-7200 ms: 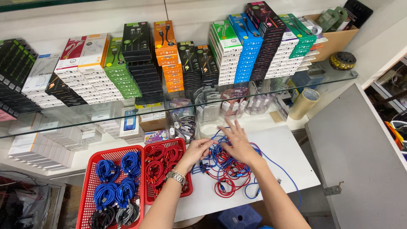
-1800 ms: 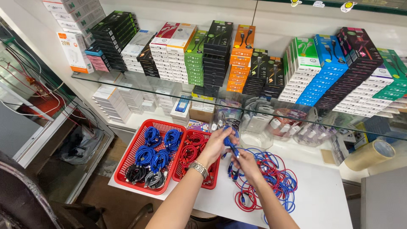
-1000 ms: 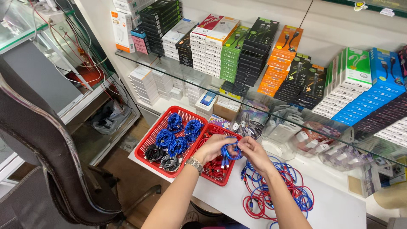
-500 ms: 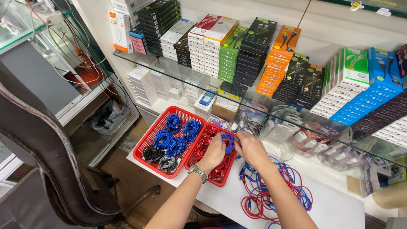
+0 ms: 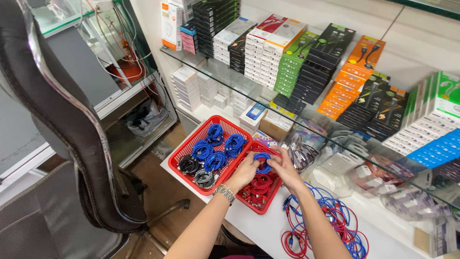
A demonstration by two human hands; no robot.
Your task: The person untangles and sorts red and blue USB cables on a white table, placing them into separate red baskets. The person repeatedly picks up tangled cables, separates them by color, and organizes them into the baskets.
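Observation:
My left hand [image 5: 245,172] and my right hand [image 5: 282,168] both hold a coiled blue cable [image 5: 262,162] between them, just above a red basket [image 5: 261,207] full of coiled red cables [image 5: 261,186]. A metal watch sits on my left wrist. To the left, a second red basket [image 5: 184,149] holds several blue coils [image 5: 216,146] and a few black ones [image 5: 189,164]. A loose tangle of red and blue cables [image 5: 326,225] lies on the white table [image 5: 258,230] by my right forearm.
A glass shelf [image 5: 306,124] above the baskets carries stacks of boxed cables in white, green, black, orange and blue. Bagged items lie under the glass. A black office chair [image 5: 72,144] stands close on the left, with a low shelf and wires behind it.
My hands have wound a blue cable out of the loose tangle into a coil and carried it left over the red baskets. The camera has swung left, bringing the chair into view.

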